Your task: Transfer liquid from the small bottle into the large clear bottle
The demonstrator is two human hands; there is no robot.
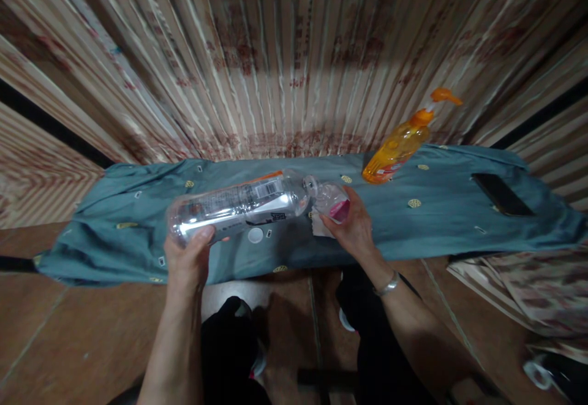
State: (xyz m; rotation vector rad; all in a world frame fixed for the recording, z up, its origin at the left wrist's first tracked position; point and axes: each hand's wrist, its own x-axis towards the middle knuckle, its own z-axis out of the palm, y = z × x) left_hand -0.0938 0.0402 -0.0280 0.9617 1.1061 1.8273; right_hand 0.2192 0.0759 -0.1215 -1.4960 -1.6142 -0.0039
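My left hand [190, 255] is wrapped around the base end of a large clear plastic bottle [234, 206] with an orange and silver-white label. The bottle lies almost level above the cloth, its neck pointing right. Closed round a smaller clear plastic bottle [328, 200] with a pink label is my right hand [353, 224]. The two necks meet or nearly meet; whether they touch I cannot tell. Any liquid inside is hard to make out. Below the large bottle a white round cap [255, 235] rests on the cloth. A pale paper-like piece [323, 227] shows beneath the right hand.
A blue-green patterned cloth [138, 209] covers the narrow table. An orange pump bottle [397, 151] stands at its back right, and a dark phone [503, 194] lies farther right. Behind hangs a pleated curtain [275, 56]. My dark-clothed legs are below the front edge.
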